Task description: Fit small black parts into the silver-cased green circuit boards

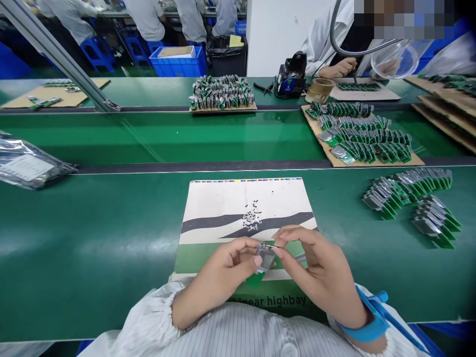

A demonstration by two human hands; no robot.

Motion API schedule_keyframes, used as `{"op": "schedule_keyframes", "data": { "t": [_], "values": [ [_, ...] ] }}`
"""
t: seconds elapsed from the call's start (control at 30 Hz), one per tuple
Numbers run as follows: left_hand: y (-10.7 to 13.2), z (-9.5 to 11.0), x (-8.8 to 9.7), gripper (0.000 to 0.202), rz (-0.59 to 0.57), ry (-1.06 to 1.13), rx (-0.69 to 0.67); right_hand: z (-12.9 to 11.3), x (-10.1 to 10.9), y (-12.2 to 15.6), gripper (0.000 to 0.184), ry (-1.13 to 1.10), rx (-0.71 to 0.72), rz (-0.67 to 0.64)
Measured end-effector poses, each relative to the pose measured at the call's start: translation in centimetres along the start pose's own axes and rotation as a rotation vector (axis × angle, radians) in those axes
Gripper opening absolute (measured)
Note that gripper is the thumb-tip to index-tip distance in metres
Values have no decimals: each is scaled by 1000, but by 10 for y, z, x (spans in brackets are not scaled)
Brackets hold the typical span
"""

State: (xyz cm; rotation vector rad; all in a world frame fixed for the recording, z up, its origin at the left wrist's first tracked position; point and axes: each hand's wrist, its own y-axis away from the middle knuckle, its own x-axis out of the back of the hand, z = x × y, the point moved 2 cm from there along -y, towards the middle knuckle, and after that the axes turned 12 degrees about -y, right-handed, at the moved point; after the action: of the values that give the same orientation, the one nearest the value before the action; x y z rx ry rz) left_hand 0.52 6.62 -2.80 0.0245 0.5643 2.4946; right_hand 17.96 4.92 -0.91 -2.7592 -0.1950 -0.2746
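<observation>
Left hand pinches metal-shielded green circuit board up over printed card, right hand pinched at its top edge, tiny black parts piled within reach

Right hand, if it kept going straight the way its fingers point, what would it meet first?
The right hand would meet the small silver-faced component first; its fingertips already seem to be on it, though depth is hard to judge.

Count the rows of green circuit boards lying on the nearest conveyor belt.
2. The longer row lies right of the printed sheet; the shorter row lies just nearer the person, further right.
</observation>
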Motion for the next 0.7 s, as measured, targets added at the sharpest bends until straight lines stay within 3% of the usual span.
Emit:
{"op": "schedule_keyframes", "data": {
  "t": [0.33,0.7],
  "values": [
    [6,5,-5,23,-39,100,-56,-12,-6,2,14,320,191,31],
    [9,7,-6,16,-43,123,-95,-13,-6,5,29,244,324,-36]
  ]
}}
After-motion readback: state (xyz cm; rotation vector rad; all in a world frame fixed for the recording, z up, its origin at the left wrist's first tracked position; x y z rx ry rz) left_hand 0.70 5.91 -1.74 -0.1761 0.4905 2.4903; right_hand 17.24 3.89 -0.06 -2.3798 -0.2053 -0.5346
